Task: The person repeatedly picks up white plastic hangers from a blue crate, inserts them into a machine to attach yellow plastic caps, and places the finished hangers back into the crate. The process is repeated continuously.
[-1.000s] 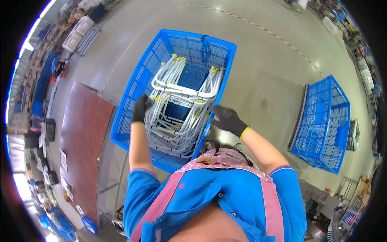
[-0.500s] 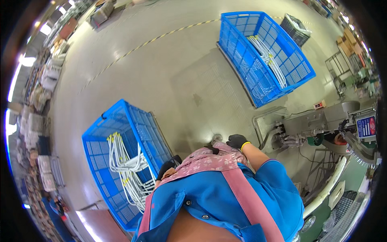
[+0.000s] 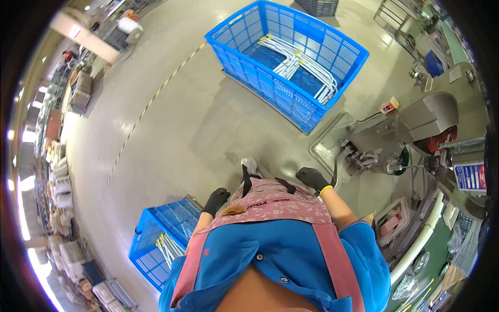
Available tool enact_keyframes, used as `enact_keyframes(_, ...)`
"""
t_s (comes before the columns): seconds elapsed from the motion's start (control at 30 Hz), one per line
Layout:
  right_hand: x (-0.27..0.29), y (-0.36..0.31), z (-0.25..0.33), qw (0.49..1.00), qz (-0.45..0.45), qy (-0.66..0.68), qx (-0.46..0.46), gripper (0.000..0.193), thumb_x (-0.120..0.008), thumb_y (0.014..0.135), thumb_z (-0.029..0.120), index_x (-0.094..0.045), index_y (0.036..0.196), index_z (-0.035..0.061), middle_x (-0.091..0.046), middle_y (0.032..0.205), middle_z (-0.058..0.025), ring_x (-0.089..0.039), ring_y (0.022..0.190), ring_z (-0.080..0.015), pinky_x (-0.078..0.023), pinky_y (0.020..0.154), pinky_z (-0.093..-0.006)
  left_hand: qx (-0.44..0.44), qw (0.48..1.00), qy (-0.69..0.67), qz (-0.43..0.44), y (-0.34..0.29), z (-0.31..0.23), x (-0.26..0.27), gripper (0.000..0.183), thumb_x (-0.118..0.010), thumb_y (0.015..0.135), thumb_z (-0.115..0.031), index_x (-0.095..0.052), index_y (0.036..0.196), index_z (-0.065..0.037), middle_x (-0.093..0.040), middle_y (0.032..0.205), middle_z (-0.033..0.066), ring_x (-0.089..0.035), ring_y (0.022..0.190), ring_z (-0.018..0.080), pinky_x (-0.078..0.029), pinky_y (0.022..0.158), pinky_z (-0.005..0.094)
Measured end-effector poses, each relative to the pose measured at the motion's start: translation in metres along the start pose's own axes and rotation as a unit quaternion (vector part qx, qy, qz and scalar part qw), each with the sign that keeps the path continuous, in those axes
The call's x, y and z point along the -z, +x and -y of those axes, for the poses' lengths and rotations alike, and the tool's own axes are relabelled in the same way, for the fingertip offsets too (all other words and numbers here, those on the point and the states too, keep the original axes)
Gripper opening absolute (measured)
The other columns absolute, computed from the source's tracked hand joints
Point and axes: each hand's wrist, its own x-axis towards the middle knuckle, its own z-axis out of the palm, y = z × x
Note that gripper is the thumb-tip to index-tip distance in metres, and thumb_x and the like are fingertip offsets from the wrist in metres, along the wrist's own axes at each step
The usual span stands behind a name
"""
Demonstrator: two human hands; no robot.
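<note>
My left hand, in a dark glove, hangs beside the pink flowered apron with its fingers curled in and nothing showing in them. On the apron's other side is my right hand, also dark-gloved, with a yellow cuff; its fingers are curled and no object shows there. Ahead stands a large blue plastic crate holding bent white tubes with yellow ends. A second blue crate is at my left, partly hidden by my arm; white tubes lie in it too. Neither hand touches a crate.
A grey-green machine with a base plate stands close on my right. A green worktop lies at the lower right. A grey crate sits beyond the blue one. A yellow-black floor line runs at the left.
The view has turned and moved forward. The far blue crate now looks nearer and further left; the left crate has dropped lower in view. My left hand has come out more fully beside the apron.
</note>
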Motion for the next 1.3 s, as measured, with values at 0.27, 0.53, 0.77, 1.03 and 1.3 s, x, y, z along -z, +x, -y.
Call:
enact_keyframes(0.27, 0.073, 0.084, -0.014, 0.981, -0.125, 0.119, -0.087, 0.039, -0.058, 0.083, 0.043, -0.065, 0.100, 0.0084, -0.066, 0.096, -0.0184, -0.062, 0.093, -0.0352, -0.048, 0.081, -0.0426, 0.059, 0.993, 0.015, 0.097, 0.186, -0.062, 0.044, 0.036, -0.063, 0.084, -0.027, -0.061, 0.105, 0.002, -0.067, 0.087, 0.0169, -0.066, 0.077, 0.0248, -0.050, 0.069, 0.0346)
enact_keyframes(0.53, 0.176, 0.205, -0.061, 0.914, -0.249, 0.082, -0.309, 0.061, -0.062, 0.082, 0.039, -0.048, 0.130, 0.0018, -0.059, 0.118, -0.0235, -0.057, 0.109, -0.0376, -0.045, 0.092, -0.0418, 0.100, 0.967, -0.025, 0.233, 0.432, -0.245, 0.068, 0.032, -0.060, 0.089, -0.022, -0.055, 0.112, -0.002, -0.066, 0.072, 0.0096, -0.060, 0.054, 0.0147, -0.046, 0.045, 0.0274)
enact_keyframes(0.77, 0.229, 0.299, -0.140, 0.814, -0.352, 0.181, -0.424, 0.056, -0.062, 0.084, 0.032, -0.044, 0.126, -0.0005, -0.052, 0.125, -0.0273, -0.050, 0.114, -0.0437, -0.041, 0.094, -0.0475, 0.003, 0.935, 0.013, 0.355, 0.618, -0.336, -0.026, 0.038, -0.063, 0.085, -0.023, -0.057, 0.114, 0.000, -0.067, 0.087, 0.0132, -0.065, 0.071, 0.0174, -0.052, 0.062, 0.0307)
enact_keyframes(1.03, 0.244, 0.337, -0.143, 0.726, -0.467, 0.096, -0.496, 0.043, -0.064, 0.085, 0.031, -0.051, 0.109, -0.0021, -0.062, 0.100, -0.0258, -0.060, 0.090, -0.0440, -0.047, 0.075, -0.0477, -0.059, 0.820, 0.206, 0.530, 0.764, -0.257, -0.215, 0.055, -0.066, 0.083, -0.032, -0.053, 0.125, 0.002, -0.063, 0.112, 0.0184, -0.060, 0.107, 0.0276, -0.046, 0.091, 0.0344)
enact_keyframes(1.3, 0.269, 0.346, -0.131, 0.682, -0.463, 0.219, -0.522, 0.044, -0.066, 0.085, 0.033, -0.052, 0.106, -0.0040, -0.063, 0.092, -0.0201, -0.062, 0.081, -0.0298, -0.048, 0.070, -0.0397, 0.113, 0.849, 0.229, 0.462, 0.808, -0.135, -0.387, 0.086, -0.074, 0.066, -0.044, -0.044, 0.130, 0.005, -0.054, 0.124, 0.0264, -0.052, 0.117, 0.0374, -0.041, 0.097, 0.0403)
